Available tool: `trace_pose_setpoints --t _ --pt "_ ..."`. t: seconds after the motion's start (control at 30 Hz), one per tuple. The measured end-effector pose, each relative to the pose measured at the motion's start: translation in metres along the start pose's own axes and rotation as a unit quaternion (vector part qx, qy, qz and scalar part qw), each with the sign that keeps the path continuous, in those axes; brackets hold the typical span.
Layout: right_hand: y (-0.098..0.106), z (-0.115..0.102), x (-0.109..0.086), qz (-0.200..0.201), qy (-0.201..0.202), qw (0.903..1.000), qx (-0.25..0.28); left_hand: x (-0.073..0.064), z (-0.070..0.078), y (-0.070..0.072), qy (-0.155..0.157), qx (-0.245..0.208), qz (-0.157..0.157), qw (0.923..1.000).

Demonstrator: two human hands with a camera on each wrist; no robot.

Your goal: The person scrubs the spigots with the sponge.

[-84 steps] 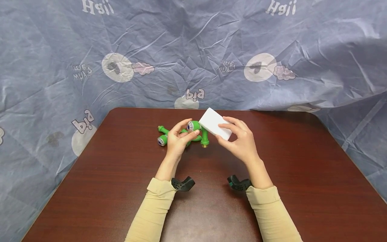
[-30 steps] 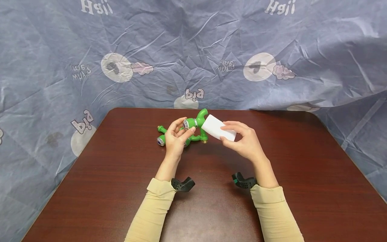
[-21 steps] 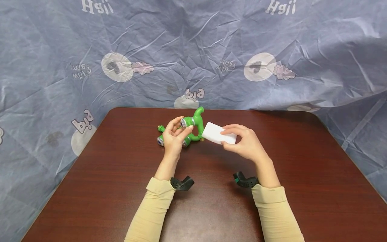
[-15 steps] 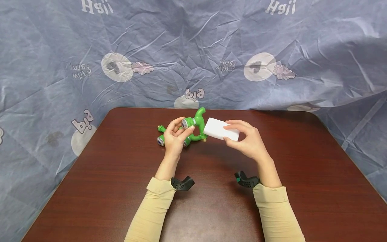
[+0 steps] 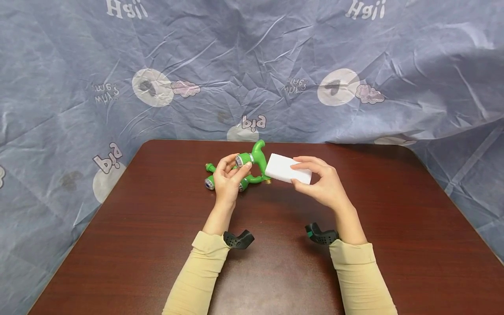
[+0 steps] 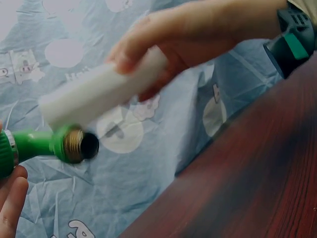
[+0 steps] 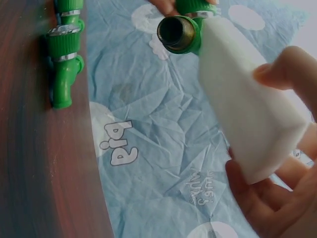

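In the head view my left hand (image 5: 227, 181) grips a green tap (image 5: 258, 156) by its ribbed knob, thumb in front and fingers behind. The tap is held up over the table, its curved spout pointing up and its brass threaded end low on the right. My right hand (image 5: 320, 179) pinches a white sponge block (image 5: 284, 168) between thumb and fingers. The sponge's left end is right at the tap's body. In the left wrist view the sponge (image 6: 94, 94) lies along the tap just behind the brass thread (image 6: 74, 145). The right wrist view shows the sponge (image 7: 247, 99) beside the hollow threaded end (image 7: 176, 34).
More green taps (image 5: 210, 182) lie on the dark wooden table (image 5: 157, 245) behind and beside my left hand. A blue printed cloth (image 5: 252, 65) hangs past the table's far edge. A black wrist mount (image 5: 238, 239) sits on each forearm.
The tap has turned and been raised, with its spout now showing upright. The right hand has shifted slightly right; the sponge bent against the tap earlier and is flat now.
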State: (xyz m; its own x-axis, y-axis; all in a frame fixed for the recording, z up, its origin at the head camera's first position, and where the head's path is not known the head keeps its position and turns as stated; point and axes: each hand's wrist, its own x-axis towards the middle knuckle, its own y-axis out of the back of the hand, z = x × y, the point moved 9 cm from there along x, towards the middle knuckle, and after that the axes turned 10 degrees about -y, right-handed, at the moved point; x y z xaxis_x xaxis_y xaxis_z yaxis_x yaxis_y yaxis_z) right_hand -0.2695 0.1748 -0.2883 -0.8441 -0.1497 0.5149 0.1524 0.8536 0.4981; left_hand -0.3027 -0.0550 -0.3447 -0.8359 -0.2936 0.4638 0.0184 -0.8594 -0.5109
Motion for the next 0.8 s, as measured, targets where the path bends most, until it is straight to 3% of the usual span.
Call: trace_pose_setpoints --t 0.2,0.3,0.43,0.53,0.63,0.8 --pt "0.004 -0.031 -0.001 0.027 0.029 0.9991 0.017 -0.003 -0.003 -0.005 0.010 0.033 -0.027 0.9991" --pt "0.001 -0.027 -0.001 0.031 0.029 0.9990 -0.014 -0.004 -0.004 -0.005 0.012 0.040 -0.029 0.9987" --pt "0.006 -0.013 -0.001 0.074 0.039 0.9962 -0.022 -0.004 -0.004 -0.005 0.000 0.069 -0.032 0.9971" --pt "0.011 -0.032 -0.003 0.100 0.051 0.9936 0.010 -0.004 -0.003 -0.007 -0.011 0.095 -0.048 0.9943" --pt "0.011 -0.051 -0.004 0.088 0.059 0.9937 0.035 -0.005 -0.004 -0.012 -0.015 0.122 -0.071 0.9899" --pt "0.003 -0.054 -0.005 0.062 0.057 0.9964 0.009 -0.008 0.004 -0.021 -0.031 0.154 -0.104 0.9820"
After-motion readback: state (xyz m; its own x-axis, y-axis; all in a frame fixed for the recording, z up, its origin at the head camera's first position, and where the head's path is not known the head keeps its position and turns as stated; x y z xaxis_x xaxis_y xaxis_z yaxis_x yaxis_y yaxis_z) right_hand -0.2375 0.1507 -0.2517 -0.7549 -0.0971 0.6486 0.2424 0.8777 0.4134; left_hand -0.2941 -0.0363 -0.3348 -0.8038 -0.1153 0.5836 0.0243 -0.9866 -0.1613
